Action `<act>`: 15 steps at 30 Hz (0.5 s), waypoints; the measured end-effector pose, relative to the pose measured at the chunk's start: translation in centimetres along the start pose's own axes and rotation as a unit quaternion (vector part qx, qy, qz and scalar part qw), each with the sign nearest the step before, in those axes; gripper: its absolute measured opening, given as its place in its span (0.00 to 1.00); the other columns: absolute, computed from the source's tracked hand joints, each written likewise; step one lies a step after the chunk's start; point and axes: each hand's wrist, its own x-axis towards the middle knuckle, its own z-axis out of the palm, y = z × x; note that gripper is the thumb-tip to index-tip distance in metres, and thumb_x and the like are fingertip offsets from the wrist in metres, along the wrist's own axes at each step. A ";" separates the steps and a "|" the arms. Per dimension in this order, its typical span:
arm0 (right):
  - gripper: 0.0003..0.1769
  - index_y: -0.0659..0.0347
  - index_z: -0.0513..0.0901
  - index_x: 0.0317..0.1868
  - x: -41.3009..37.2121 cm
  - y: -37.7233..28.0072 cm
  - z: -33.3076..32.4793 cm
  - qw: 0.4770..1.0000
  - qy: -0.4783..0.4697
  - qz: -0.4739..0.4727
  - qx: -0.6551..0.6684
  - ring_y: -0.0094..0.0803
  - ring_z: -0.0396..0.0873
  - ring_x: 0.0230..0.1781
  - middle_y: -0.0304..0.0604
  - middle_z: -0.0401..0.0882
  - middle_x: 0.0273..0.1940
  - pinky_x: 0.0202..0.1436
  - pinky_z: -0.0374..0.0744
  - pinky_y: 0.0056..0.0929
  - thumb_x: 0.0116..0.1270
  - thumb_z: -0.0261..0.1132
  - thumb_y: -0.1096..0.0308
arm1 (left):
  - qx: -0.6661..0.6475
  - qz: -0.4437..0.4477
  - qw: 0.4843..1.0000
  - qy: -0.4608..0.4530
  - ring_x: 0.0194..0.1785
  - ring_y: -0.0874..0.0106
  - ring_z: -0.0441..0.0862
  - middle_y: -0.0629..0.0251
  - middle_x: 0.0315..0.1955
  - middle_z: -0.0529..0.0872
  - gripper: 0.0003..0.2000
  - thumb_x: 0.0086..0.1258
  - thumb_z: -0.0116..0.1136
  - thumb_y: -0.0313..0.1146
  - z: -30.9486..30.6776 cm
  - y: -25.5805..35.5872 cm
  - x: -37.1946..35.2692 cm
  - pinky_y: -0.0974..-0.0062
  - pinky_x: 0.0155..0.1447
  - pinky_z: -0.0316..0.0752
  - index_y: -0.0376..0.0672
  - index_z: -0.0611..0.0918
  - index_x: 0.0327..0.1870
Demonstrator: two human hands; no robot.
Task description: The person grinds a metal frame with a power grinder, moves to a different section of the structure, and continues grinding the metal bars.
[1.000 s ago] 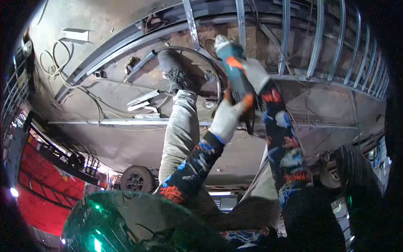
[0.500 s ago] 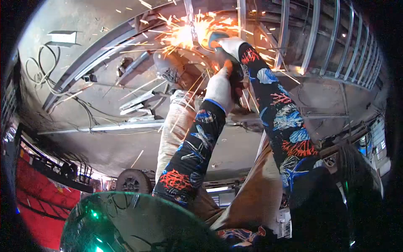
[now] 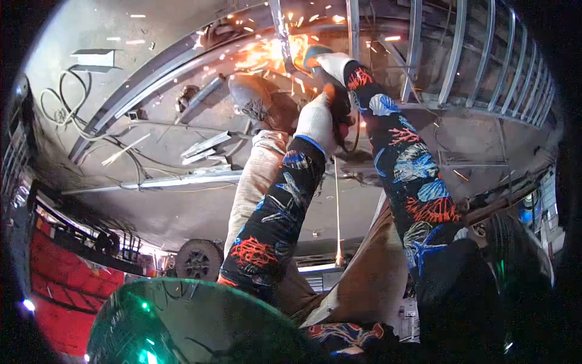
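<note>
Both my hands, in white gloves, are wrapped round a dark angle grinder (image 3: pixel 344 108), which is mostly hidden by the gloves and sleeves. My left hand (image 3: pixel 316 116) grips its near, rear part. My right hand (image 3: pixel 330 60), in a glove with a blue-grey patch, closes on it farther forward. Orange sparks (image 3: pixel 273 53) burst just left of my right hand, at an upright metal bar (image 3: pixel 280 30) of a welded frame. The grinder's disc is lost in the glare. A dusty boot (image 3: pixel 251 96) stands close to the sparks.
The frame's row of metal bars (image 3: pixel 452 54) curves away to the right. Left on the floor lie curved metal strips (image 3: pixel 154 79), short metal offcuts (image 3: pixel 206 147), a metal tube (image 3: pixel 203 99) and looped cables (image 3: pixel 73 115). A green-tinted visor edge (image 3: pixel 200 321) fills the bottom left.
The spark burst has become smaller and less bright, with fewer long streaks. My hands hold nearly the same place, and the view has shifted slightly.
</note>
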 end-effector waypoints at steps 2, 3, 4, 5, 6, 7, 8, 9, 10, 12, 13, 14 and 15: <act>0.26 0.56 0.79 0.61 -1.8 -1.5 -1.7 0.977 -0.048 -0.046 -0.204 0.50 0.77 0.61 0.56 0.77 0.62 0.63 0.75 0.40 0.76 0.46 0.50 | 0.004 -0.018 1.000 0.000 0.28 0.67 0.78 0.66 0.31 0.81 0.16 0.77 0.48 0.50 0.0 0.1 0.3 0.73 0.22 0.66 0.48 0.79 0.47; 0.26 0.54 0.79 0.61 1.1 1.0 0.4 0.982 -0.050 -0.042 -0.178 0.50 0.77 0.62 0.57 0.77 0.62 0.64 0.75 0.41 0.76 0.46 0.49 | 0.014 -0.019 0.999 0.032 0.28 0.66 0.78 0.66 0.30 0.82 0.17 0.77 0.48 0.51 0.0 -0.2 0.6 0.72 0.23 0.67 0.47 0.79 0.47; 0.25 0.51 0.79 0.61 3.7 3.6 2.5 0.986 -0.055 -0.036 -0.154 0.51 0.76 0.63 0.57 0.77 0.62 0.64 0.75 0.41 0.76 0.47 0.49 | 0.012 -0.025 0.999 0.033 0.28 0.66 0.78 0.66 0.30 0.82 0.17 0.77 0.48 0.51 -0.1 -0.9 0.5 0.72 0.23 0.67 0.47 0.79 0.47; 0.25 0.51 0.79 0.61 2.6 3.3 2.2 0.986 -0.056 -0.035 -0.156 0.51 0.76 0.63 0.57 0.77 0.62 0.64 0.75 0.41 0.76 0.47 0.49 | 0.026 -0.021 0.999 0.023 0.28 0.66 0.79 0.66 0.30 0.82 0.17 0.77 0.48 0.51 -0.1 -1.1 0.6 0.72 0.24 0.68 0.48 0.80 0.47; 0.24 0.50 0.79 0.62 0.9 2.6 1.6 0.992 -0.028 -0.025 -0.117 0.51 0.77 0.61 0.57 0.79 0.60 0.63 0.76 0.41 0.75 0.48 0.49 | 0.041 -0.015 0.999 0.012 0.28 0.66 0.79 0.66 0.30 0.83 0.17 0.77 0.48 0.52 -0.2 -1.2 0.7 0.73 0.25 0.68 0.48 0.80 0.47; 0.24 0.50 0.79 0.62 0.1 2.0 0.8 0.997 0.002 -0.016 -0.077 0.51 0.78 0.60 0.56 0.80 0.58 0.62 0.76 0.42 0.75 0.49 0.49 | 0.081 -0.008 0.997 0.013 0.29 0.65 0.80 0.66 0.32 0.83 0.17 0.77 0.48 0.52 -0.3 -0.9 0.5 0.72 0.26 0.69 0.47 0.80 0.47; 0.24 0.50 0.79 0.62 0.0 1.5 0.2 0.997 0.002 -0.018 -0.076 0.51 0.78 0.60 0.56 0.80 0.58 0.62 0.76 0.42 0.75 0.49 0.49 | 0.082 -0.006 0.996 0.014 0.29 0.65 0.80 0.66 0.32 0.83 0.17 0.77 0.48 0.52 -0.4 -0.5 0.7 0.72 0.26 0.69 0.47 0.80 0.47; 0.25 0.55 0.80 0.60 -0.4 1.1 -0.2 0.997 -0.008 -0.050 -0.060 0.50 0.78 0.59 0.56 0.79 0.60 0.62 0.75 0.40 0.75 0.48 0.49 | 0.119 0.012 0.993 0.016 0.29 0.65 0.81 0.66 0.32 0.83 0.18 0.77 0.48 0.52 -0.6 -0.4 0.7 0.72 0.26 0.69 0.47 0.80 0.48; 0.27 0.61 0.80 0.58 -1.0 0.9 -0.7 0.996 -0.017 -0.081 -0.044 0.49 0.78 0.58 0.55 0.77 0.62 0.62 0.74 0.37 0.76 0.46 0.50 | 0.154 0.030 0.987 0.018 0.30 0.65 0.81 0.66 0.32 0.83 0.18 0.77 0.48 0.53 -0.6 -0.6 0.7 0.72 0.26 0.70 0.47 0.79 0.48; 0.27 0.60 0.80 0.58 -0.9 1.2 -0.2 0.984 -0.055 0.052 0.161 0.47 0.78 0.59 0.54 0.78 0.61 0.62 0.73 0.37 0.75 0.46 0.49 | 0.071 0.035 0.996 0.033 0.22 0.67 0.82 0.63 0.27 0.82 0.17 0.75 0.49 0.48 0.7 -0.6 -0.2 0.72 0.20 0.69 0.41 0.79 0.41; 0.26 0.60 0.81 0.57 2.7 4.7 1.9 0.996 -0.012 -0.066 0.062 0.45 0.78 0.59 0.53 0.79 0.60 0.63 0.73 0.37 0.75 0.46 0.50 | 0.076 0.040 0.995 0.041 0.22 0.67 0.82 0.63 0.28 0.82 0.18 0.75 0.50 0.49 0.7 -0.7 -0.3 0.72 0.20 0.69 0.41 0.79 0.40; 0.26 0.60 0.82 0.55 4.5 6.6 2.8 0.982 0.031 -0.183 -0.041 0.44 0.78 0.59 0.52 0.80 0.59 0.63 0.73 0.36 0.75 0.46 0.51 | 0.081 0.047 0.994 0.049 0.22 0.67 0.82 0.63 0.28 0.82 0.18 0.75 0.51 0.50 0.9 -0.7 -0.3 0.73 0.20 0.69 0.41 0.79 0.40; 0.26 0.60 0.82 0.55 3.3 5.5 2.0 0.982 0.032 -0.184 -0.043 0.44 0.78 0.59 0.52 0.80 0.59 0.63 0.73 0.36 0.75 0.46 0.51 | 0.076 0.044 0.996 0.035 0.23 0.68 0.83 0.63 0.28 0.82 0.19 0.75 0.52 0.51 0.5 -0.9 0.0 0.73 0.20 0.68 0.42 0.79 0.40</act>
